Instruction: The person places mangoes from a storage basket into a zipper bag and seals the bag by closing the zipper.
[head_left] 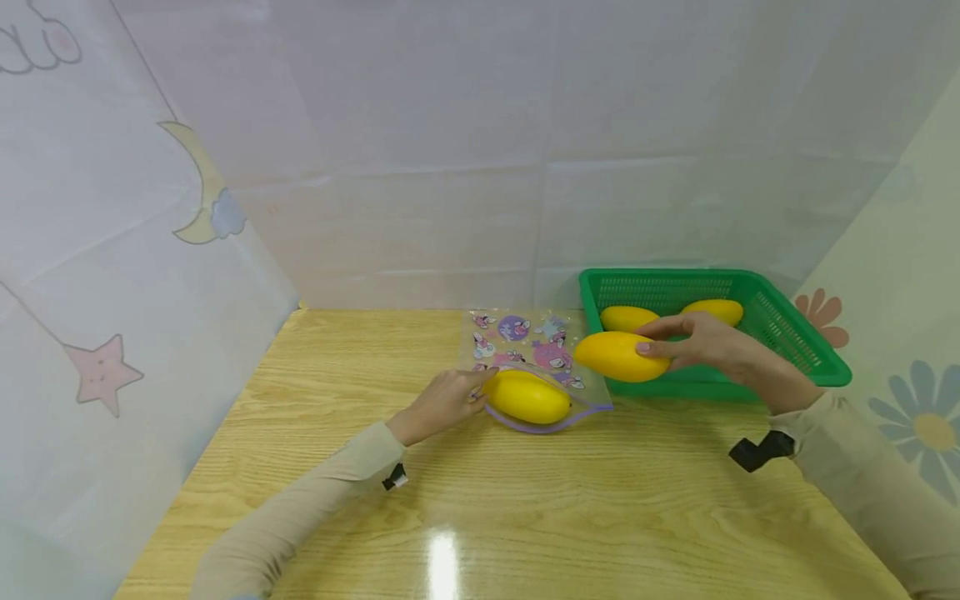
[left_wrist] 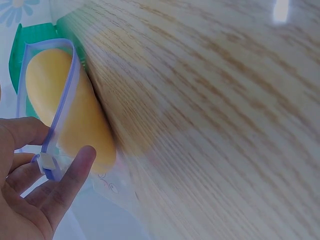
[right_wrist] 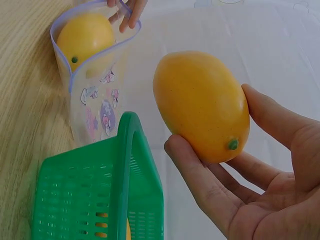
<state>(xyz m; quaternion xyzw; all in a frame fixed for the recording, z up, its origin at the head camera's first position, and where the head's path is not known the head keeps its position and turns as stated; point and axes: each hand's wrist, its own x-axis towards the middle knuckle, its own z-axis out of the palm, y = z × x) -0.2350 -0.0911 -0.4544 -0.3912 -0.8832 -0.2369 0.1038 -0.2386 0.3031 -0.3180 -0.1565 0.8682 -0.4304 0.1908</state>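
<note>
While the left grip (head_left: 448,395) pinches an illegibly lettered bag (head_left: 550,352), the right grip (head_left: 703,340) clasps a mango (head_left: 611,357).

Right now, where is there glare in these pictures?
Head view: a white glare patch on the wooden table, near the bottom edge; left wrist view: similar glare at top right, wood looking paler; right wrist view: no such patch, the softly lit yellow fruit in the right hand.

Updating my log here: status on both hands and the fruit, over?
Left hand holding open bag by its edge, one yellow fruit inside. Right hand gripping another yellow fruit, raised. Two more in green basket. Nothing seen between raised fruit and bag.
</note>
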